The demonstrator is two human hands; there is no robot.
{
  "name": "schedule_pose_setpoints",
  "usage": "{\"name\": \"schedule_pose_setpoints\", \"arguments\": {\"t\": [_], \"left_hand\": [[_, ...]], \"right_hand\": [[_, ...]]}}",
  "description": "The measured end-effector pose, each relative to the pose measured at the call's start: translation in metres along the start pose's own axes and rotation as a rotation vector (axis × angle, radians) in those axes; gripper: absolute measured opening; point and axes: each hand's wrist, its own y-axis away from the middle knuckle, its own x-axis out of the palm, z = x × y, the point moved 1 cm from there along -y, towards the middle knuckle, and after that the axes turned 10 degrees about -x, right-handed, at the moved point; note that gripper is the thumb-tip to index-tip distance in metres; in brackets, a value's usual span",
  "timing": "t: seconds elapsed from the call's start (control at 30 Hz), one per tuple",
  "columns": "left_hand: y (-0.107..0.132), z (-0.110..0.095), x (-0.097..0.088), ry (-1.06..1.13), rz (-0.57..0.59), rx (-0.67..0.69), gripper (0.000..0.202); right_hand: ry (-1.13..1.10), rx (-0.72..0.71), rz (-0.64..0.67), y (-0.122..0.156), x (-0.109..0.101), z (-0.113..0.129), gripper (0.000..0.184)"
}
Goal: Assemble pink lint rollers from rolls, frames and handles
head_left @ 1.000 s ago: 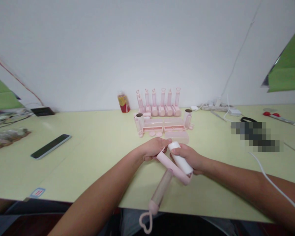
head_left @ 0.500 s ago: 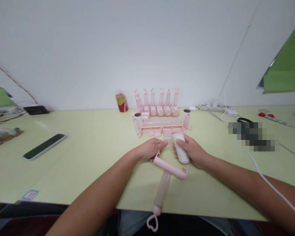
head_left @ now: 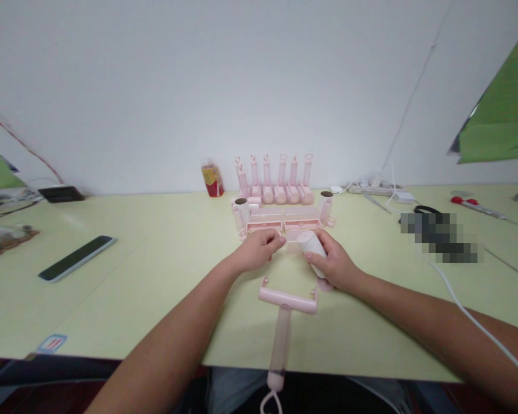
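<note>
My right hand is wrapped round a white lint roller refill, tilted over the table. Just under the refill's lower end shows a pale pink disc; whether it touches the roll I cannot tell. My left hand is closed, with its thumb and fingers together near the pink covers; anything in its fingertips is hidden. Nearest to me lies a pink lint roller handle with a clear grip and heart-shaped loop, its bare frame pointing away from me, touched by neither hand.
Several assembled pink lint rollers stand in a row by the wall. Two brown-cored rolls stand upright before them. A red and yellow packet is further left, a phone-like slab nearer. A white cable crosses my right arm.
My left hand has left the lint roller handle and moved up and left toward the pink parts. The handle has turned straighter on the table. The refill in my right hand has tilted more.
</note>
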Motion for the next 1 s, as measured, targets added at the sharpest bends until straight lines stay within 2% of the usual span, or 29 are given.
{"name": "schedule_pose_setpoints", "arguments": {"t": [0.13,0.27,0.5,0.87,1.0], "left_hand": [[0.006,-0.012,0.005,0.123,-0.056,0.187,0.031],[0.012,-0.018,0.008,0.128,-0.028,0.287,0.035],[0.01,-0.014,0.01,0.161,-0.028,0.285,0.036],[0.011,-0.016,0.008,0.185,0.048,0.221,0.04],[0.01,-0.015,0.006,0.169,0.067,0.239,0.04]], "right_hand": [[0.168,-0.075,0.108,-0.002,-0.002,0.008,0.044],[0.219,-0.134,0.145,-0.002,0.0,0.015,0.042],[0.225,-0.168,0.158,-0.003,0.001,0.017,0.043],[0.22,-0.158,0.197,-0.004,0.0,0.021,0.041],[0.234,-0.196,0.213,-0.003,0.0,0.019,0.041]]}}
